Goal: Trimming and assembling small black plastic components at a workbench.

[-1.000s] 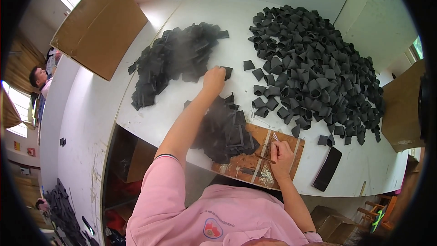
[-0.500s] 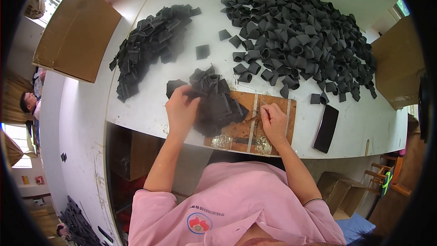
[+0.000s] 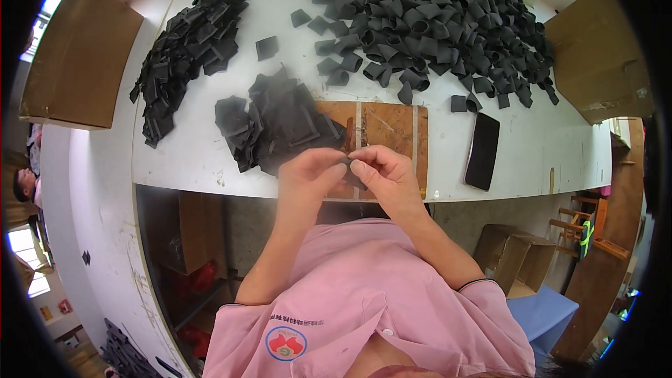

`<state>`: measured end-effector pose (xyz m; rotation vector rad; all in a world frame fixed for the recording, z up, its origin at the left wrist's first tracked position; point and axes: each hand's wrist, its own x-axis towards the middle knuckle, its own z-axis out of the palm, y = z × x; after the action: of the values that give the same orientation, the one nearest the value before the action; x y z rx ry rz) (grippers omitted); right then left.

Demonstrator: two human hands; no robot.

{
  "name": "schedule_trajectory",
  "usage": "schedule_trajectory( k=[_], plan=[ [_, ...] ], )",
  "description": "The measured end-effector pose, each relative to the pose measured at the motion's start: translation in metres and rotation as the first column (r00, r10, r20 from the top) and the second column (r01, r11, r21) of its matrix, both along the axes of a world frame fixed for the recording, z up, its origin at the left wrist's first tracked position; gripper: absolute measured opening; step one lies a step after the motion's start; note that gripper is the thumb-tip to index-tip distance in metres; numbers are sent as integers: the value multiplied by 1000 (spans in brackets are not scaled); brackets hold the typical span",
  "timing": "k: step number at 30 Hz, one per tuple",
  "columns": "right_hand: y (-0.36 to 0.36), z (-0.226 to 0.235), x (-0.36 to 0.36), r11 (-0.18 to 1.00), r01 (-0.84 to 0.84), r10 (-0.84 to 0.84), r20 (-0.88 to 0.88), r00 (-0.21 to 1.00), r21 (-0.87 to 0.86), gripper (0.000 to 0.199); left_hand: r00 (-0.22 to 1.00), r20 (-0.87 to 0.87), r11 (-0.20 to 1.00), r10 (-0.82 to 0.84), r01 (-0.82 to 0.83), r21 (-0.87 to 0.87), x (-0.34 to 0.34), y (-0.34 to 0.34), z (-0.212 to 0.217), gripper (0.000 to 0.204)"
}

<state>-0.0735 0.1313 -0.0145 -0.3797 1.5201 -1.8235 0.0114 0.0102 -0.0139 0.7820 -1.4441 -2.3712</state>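
Note:
My left hand point(image 3: 309, 176) and my right hand point(image 3: 386, 176) meet fingertip to fingertip over the table's front edge, both closed in a pinch. Between them is a small black fabric piece point(image 3: 355, 178), mostly covered by the fingers. Beyond the hands lies a brown board point(image 3: 392, 129) with pale strips across it. A heap of flat black fabric pieces point(image 3: 280, 122) covers the board's left part and spills onto the table. A narrow reddish-brown object point(image 3: 349, 133) rests on the board beside that heap; its kind is unclear.
Many black tube-shaped pieces point(image 3: 434, 21) are piled at the far right, with flat black pieces point(image 3: 189, 45) at the far left. A black phone point(image 3: 482, 151) lies right of the board. Cardboard boxes stand at left point(image 3: 80, 56) and right point(image 3: 598, 52) on the white table point(image 3: 189, 161).
My left hand has left the near heap and moved right and closer to me. My right hand has come left to meet it, and a black fabric piece now shows between them.

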Motion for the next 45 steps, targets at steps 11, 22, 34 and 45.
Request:
schedule_trajectory(
  k=[11,22,34,45],
  plan=[
    [18,-9,-8,999,-46,47,-384,922,13,21,999,25,997,25,-27,69,-3,22,-17,7],
    [-20,-86,-186,827,-175,543,-840,-2,534,49,981,-114,292,-159,-63,-954,3,28,-91,16],
    [-60,-30,-408,958,78,261,-950,169,277,38,987,35,197,-156,66,-978,9,18,-110,22],
    [-119,6,-378,915,359,-374,-725,578,-186,27,989,45,151,-138,66,-986,9,21,-101,22]
  ],
)
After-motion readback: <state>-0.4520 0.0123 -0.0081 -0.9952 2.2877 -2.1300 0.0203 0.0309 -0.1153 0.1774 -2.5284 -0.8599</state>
